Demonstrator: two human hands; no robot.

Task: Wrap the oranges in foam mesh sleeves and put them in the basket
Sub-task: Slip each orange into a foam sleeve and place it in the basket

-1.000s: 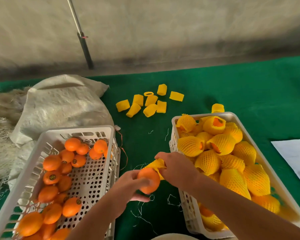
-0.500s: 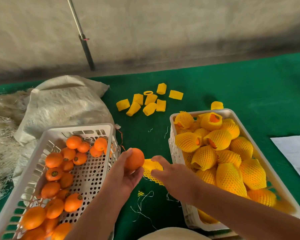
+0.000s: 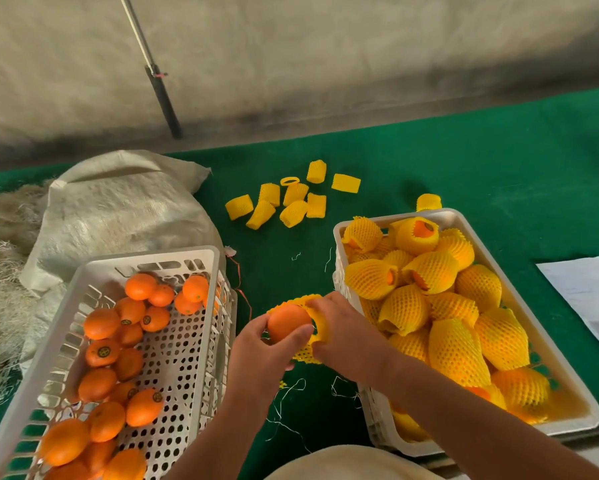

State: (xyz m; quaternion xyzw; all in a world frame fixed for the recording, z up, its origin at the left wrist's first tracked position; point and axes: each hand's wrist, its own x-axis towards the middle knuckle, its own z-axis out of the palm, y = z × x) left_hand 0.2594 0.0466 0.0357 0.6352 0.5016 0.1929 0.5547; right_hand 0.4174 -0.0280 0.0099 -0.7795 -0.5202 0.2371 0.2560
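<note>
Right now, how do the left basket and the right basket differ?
The left basket holds bare oranges; the right basket holds oranges wrapped in yellow foam mesh sleeves. The left basket shows bare perforated floor; the right basket is piled so its floor is hidden. Both are white plastic baskets on the green cloth.

Orange fruit (image 3: 287, 322), yellow mesh sleeve (image 3: 317, 332), green cloth (image 3: 464, 174).

Two bare forearms, no sleeves, left grip (image 3: 256, 355) and right grip (image 3: 350, 334) ungloved, cream garment at chest
</note>
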